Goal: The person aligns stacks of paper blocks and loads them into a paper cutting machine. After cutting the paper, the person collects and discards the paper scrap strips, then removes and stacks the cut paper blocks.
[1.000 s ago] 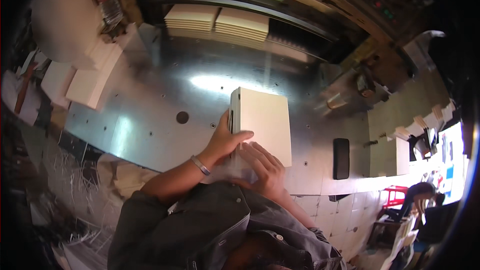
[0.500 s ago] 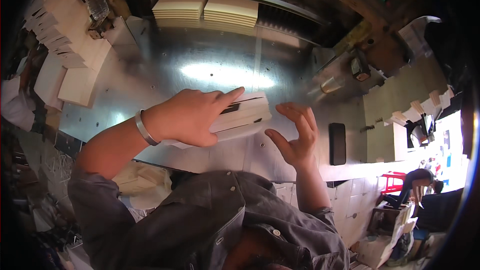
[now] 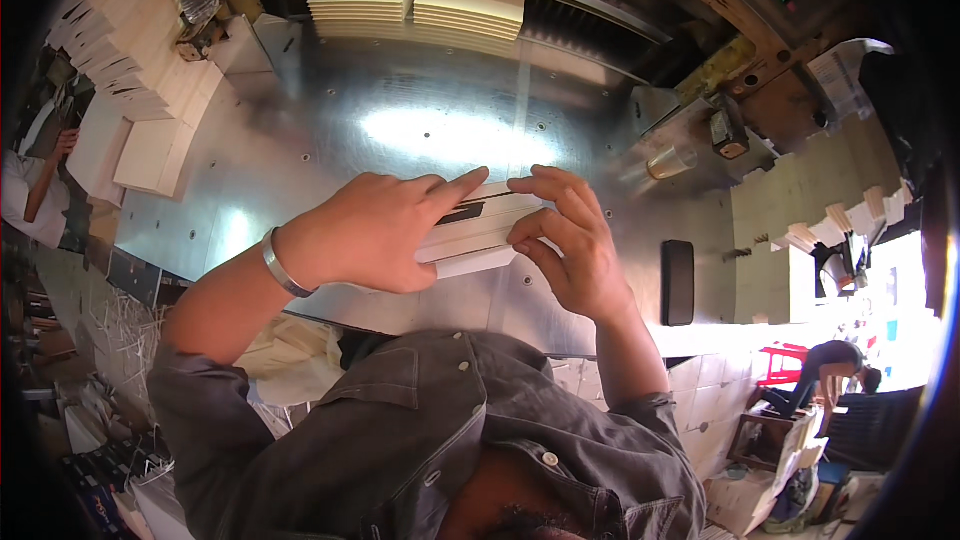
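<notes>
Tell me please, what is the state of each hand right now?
Left hand: closed on the left end of the paper block.
Right hand: fingers curled at the block's right end, seemingly holding it too.

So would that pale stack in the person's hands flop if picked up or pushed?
Probably fairly stiff: the pale stack looks thick and straight-edged between the left hand and right hand. It may splay if gripped loosely, since lines split its edge into layers. Pushed, it would likely slide on the smooth-looking metal table.
</notes>
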### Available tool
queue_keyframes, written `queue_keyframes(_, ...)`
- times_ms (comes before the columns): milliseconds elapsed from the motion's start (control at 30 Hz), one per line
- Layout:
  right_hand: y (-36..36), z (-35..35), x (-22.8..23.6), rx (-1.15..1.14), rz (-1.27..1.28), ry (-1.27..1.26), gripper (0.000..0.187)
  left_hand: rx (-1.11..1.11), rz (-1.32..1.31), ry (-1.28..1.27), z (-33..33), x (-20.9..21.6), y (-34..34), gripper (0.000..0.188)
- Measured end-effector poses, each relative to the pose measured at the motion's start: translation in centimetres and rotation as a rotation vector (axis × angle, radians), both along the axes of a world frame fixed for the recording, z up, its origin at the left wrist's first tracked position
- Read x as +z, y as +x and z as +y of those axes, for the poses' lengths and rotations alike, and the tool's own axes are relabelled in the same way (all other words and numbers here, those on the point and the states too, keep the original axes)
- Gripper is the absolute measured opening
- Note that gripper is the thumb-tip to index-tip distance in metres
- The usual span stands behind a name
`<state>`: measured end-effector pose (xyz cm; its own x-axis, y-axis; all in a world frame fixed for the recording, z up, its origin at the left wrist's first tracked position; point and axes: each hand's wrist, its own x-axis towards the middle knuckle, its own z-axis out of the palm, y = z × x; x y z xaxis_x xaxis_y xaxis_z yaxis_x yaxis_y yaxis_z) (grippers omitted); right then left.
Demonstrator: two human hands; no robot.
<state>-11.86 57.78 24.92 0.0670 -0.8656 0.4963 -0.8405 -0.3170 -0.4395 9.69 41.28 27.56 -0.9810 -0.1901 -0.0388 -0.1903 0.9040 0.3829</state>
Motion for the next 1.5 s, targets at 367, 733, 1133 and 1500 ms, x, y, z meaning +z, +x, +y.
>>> queue_keyframes(367, -4.2, 2.2, -6.4, 0.188, -0.772, -0.105, 0.032, -0.018, -0.003, 0.038, -0.4, 0.0, 0.1, 0.101)
queue_keyframes(733, -1.2, -1.4, -12.0, 0.054, -0.781, 0.365, 0.13, 0.285, 0.122, 0.148, -0.3, -0.1, 7.0, 0.108)
queue_keyframes(1133, -1.4, -1.8, -14.9, 0.081, -0.472, 0.416, 0.088, 0.619, 0.711, 0.592, 1.6, -12.4, 9.1, 0.077)
queue_keyframes(1500, 1.5, 0.8, -15.8, -0.188, -1.042, 0.33, 0.064, 0.564, 0.881, 0.943, 4.2, -16.0, 7.2, 0.09)
